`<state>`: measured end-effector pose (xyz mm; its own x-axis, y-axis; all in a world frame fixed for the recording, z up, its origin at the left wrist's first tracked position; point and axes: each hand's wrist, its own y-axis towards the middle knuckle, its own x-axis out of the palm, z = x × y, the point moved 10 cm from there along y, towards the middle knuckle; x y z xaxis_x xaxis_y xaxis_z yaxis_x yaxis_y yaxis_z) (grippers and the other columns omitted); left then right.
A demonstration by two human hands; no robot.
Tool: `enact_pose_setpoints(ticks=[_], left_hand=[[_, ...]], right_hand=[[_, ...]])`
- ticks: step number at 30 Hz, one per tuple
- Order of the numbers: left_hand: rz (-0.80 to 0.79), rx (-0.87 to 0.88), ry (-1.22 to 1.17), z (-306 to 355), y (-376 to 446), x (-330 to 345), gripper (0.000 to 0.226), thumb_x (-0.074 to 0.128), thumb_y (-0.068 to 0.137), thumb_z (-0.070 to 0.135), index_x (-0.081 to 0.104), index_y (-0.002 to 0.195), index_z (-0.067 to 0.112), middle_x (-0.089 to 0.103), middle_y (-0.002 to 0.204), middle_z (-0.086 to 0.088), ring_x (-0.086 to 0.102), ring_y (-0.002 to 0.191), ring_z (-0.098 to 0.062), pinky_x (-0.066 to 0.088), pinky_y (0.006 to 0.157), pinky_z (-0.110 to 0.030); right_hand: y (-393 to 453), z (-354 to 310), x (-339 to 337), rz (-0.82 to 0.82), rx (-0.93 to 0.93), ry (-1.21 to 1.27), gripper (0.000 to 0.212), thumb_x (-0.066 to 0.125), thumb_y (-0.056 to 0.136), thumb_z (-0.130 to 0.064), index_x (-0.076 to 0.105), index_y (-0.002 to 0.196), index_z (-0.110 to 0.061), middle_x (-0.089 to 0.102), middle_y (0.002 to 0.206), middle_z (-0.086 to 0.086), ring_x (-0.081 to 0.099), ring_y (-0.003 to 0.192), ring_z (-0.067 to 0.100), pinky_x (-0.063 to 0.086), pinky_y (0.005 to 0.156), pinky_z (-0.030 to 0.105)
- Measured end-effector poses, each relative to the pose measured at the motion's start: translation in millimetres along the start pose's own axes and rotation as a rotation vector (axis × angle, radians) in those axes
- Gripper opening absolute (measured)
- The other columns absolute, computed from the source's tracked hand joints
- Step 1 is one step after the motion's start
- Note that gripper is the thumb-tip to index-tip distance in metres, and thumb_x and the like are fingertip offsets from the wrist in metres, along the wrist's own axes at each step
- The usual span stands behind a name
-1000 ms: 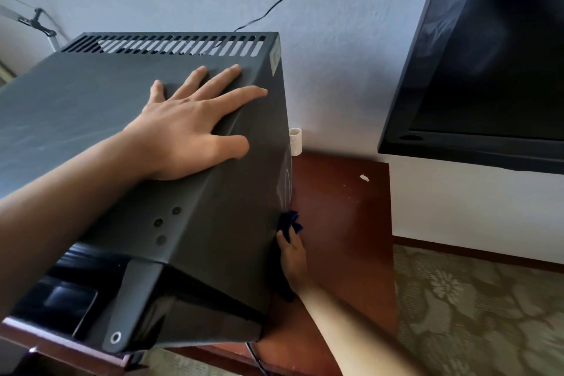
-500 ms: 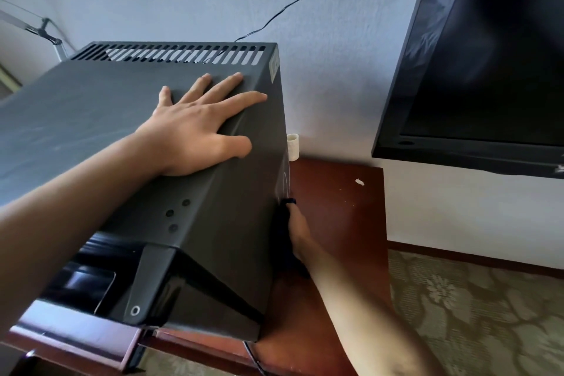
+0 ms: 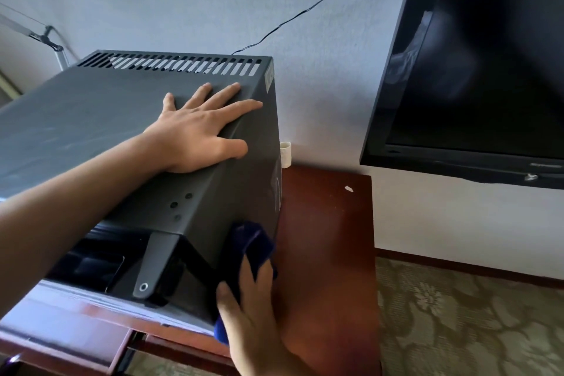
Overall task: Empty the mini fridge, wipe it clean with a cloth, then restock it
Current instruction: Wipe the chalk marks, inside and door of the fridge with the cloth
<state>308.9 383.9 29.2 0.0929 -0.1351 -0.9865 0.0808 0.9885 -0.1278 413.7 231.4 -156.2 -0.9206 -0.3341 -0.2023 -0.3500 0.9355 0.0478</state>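
On the reddish-brown wooden worktop (image 3: 329,223), filling the head view from about 9 o'clock to the centre, stands the dark grey mini fridge (image 3: 91,125), seen from above with a row of vent slots along its far top edge. The left hand (image 3: 198,131) lies flat on the fridge's top near its right edge, fingers (image 3: 244,105) straight and spread, pointing toward 2 o'clock, thumb stretched along the top corner; it holds nothing and simply presses on the panel. Below it, at about 5 o'clock from the centre, the right hand (image 3: 253,308) presses a dark blue cloth (image 3: 253,241) against the fridge's right side wall near the front lower corner. Its fingers lie over the cloth, the thumb on the fridge side, and folds of the cloth bulge out above the fingertips and below the palm. How tightly the fingers curl round the cloth cannot be told.

A black cable (image 3: 305,11) runs from behind the fridge up the grey wall toward 1 o'clock. A small white cylinder (image 3: 285,154) stands on the worktop just beside the fridge's rear right corner. At 3 o'clock a black television (image 3: 476,70) hangs on the wall, well apart from the fridge. At 4 o'clock lies a patterned carpet (image 3: 473,323).
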Motion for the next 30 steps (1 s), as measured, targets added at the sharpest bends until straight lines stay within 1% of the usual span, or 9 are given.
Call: enact_pose_setpoints(ticks=[5,10,12,14,16,20,24,28,30], left_hand=[[-0.004,-0.005,0.003,1.3,-0.4,0.1,0.092,0.028,0.059,0.073,0.007,0.148,0.071,-0.006,0.170,0.023,-0.009,0.158,-0.012,-0.001,0.121,-0.068],[-0.003,-0.004,0.006,1.8,-0.9,-0.9,0.091,0.029,0.059,0.072,0.009,0.148,0.071,-0.004,0.170,0.022,-0.008,0.157,-0.012,0.002,0.121,-0.067],[-0.003,-0.008,0.004,1.2,-1.1,-0.3,0.091,0.029,0.059,0.072,0.009,0.148,0.071,-0.005,0.170,0.022,-0.009,0.157,-0.012,0.001,0.121,-0.067],[-0.004,-0.011,0.001,1.7,-1.0,-0.4,0.091,0.029,0.059,0.072,0.008,0.148,0.071,-0.005,0.170,0.023,-0.009,0.158,-0.012,0.001,0.121,-0.066],[-0.007,-0.011,-0.004,1.7,-0.9,-0.1,0.091,0.029,0.059,0.071,0.008,0.147,0.072,-0.006,0.170,0.024,-0.010,0.158,-0.012,0.000,0.122,-0.066],[-0.007,-0.002,-0.008,0.5,-1.2,0.5,0.088,0.029,0.061,0.072,0.007,0.146,0.073,-0.008,0.169,0.026,-0.012,0.157,-0.012,-0.002,0.122,-0.066],[-0.005,0.007,-0.006,0.4,0.4,0.3,0.087,0.031,0.063,0.070,0.007,0.146,0.073,-0.008,0.168,0.027,-0.013,0.157,-0.010,-0.003,0.123,-0.065],[-0.003,0.012,-0.004,-0.4,1.0,0.6,0.086,0.031,0.062,0.071,0.007,0.145,0.074,-0.008,0.168,0.027,-0.013,0.157,-0.009,-0.002,0.123,-0.065],[-0.004,0.014,-0.006,-0.7,1.2,0.1,0.086,0.031,0.062,0.071,0.007,0.144,0.075,-0.008,0.168,0.027,-0.012,0.157,-0.010,-0.002,0.122,-0.065]], right_hand=[[26.9,54.3,3.9,0.028,0.144,0.043,0.058,0.031,0.088,-0.067,0.010,0.142,-0.062,-0.001,0.162,-0.015,-0.004,0.150,-0.003,-0.003,0.120,0.014],[99.1,151.5,-1.4,0.054,0.440,0.245,0.074,0.045,0.097,-0.067,0.022,0.160,-0.036,0.015,0.168,0.000,0.011,0.156,0.018,0.009,0.128,0.041],[128.3,198.6,-4.5,0.092,0.668,0.489,0.098,0.059,0.077,-0.087,0.038,0.157,-0.034,0.036,0.162,-0.003,0.035,0.149,0.020,0.024,0.125,0.042],[148.7,210.9,-14.1,0.107,0.776,0.557,0.089,0.055,0.081,-0.085,0.052,0.147,-0.025,0.057,0.144,0.004,0.057,0.128,0.026,0.044,0.112,0.042],[162.7,206.3,-22.1,0.085,0.798,0.531,0.066,0.044,0.101,-0.065,0.047,0.148,-0.019,0.059,0.136,0.009,0.060,0.112,0.029,0.051,0.096,0.039],[171.1,223.6,-30.2,0.123,0.844,0.473,0.061,0.041,0.106,-0.053,0.048,0.147,-0.008,0.061,0.117,0.010,0.061,0.088,0.025,0.051,0.069,0.034],[173.8,237.2,-24.3,0.131,0.890,0.540,0.063,0.039,0.106,-0.057,0.050,0.146,-0.009,0.063,0.125,0.014,0.063,0.108,0.032,0.055,0.093,0.042],[180.3,213.5,-28.5,0.146,0.810,0.608,0.048,0.045,0.104,-0.055,0.055,0.130,-0.017,0.066,0.110,0.007,0.064,0.096,0.026,0.054,0.074,0.035],[185.2,197.0,-29.6,0.145,0.742,0.594,0.053,0.050,0.098,-0.060,0.055,0.132,-0.019,0.067,0.115,0.007,0.064,0.103,0.027,0.055,0.090,0.040]])
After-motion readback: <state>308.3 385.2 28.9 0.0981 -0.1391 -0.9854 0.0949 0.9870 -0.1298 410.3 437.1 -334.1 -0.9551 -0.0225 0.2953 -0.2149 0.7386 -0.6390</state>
